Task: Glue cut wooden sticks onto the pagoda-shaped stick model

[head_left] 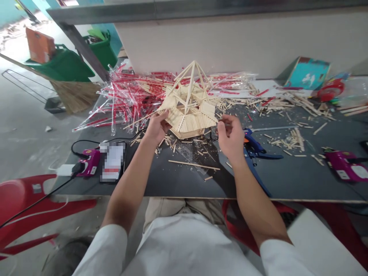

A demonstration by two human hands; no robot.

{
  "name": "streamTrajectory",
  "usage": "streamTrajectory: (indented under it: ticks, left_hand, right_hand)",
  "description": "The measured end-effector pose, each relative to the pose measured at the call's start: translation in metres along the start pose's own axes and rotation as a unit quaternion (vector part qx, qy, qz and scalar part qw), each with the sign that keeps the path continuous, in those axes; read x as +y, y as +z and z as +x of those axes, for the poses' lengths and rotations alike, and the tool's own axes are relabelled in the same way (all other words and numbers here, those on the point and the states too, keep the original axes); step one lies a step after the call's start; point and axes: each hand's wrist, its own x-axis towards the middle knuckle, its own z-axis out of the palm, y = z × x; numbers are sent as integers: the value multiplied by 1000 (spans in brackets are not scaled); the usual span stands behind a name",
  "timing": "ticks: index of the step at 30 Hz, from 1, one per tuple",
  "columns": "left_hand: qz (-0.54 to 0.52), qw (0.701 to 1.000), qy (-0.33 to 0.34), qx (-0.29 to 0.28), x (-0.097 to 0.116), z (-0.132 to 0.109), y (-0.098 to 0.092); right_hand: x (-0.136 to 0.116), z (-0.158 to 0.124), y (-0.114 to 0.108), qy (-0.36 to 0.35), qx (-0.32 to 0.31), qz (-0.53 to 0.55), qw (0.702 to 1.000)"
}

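Observation:
A model pavilion made of thin wooden sticks (191, 122) is in front of me, with a flared, many-sided roof and an open pointed frame on top. My left hand (157, 127) grips the left corner of its roof between thumb and fingers. At the right corner, my right hand (230, 135) is closed, its thumb and curled fingers pinching the roof's tip; the exact contact is partly hidden. Beside my right wrist lie a blue glue gun (250, 142) and a blue-handled cutting tool (270, 156). One loose stick (194, 165) rests on the dark table (178, 188) nearer to me.
Red-and-clear plastic wrappers (123, 92) pile up behind on the left. Stick offcuts (296, 140) are scattered to the right. A phone (113, 162) and a purple power socket (89, 162) with cables lie left; another purple socket (342, 165) is at right. A teal box (309, 73) leans behind.

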Motion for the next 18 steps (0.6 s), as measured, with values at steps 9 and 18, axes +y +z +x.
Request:
streamTrajectory:
  ticks: [9,18]
  left_hand:
    - [-26,999,22,-15,1,19,-9]
    - [8,999,32,-43,2,12,-9]
  right_hand:
    - [-9,0,10,155,-91,304,936]
    - [-26,-1,2,254,-147,430,854]
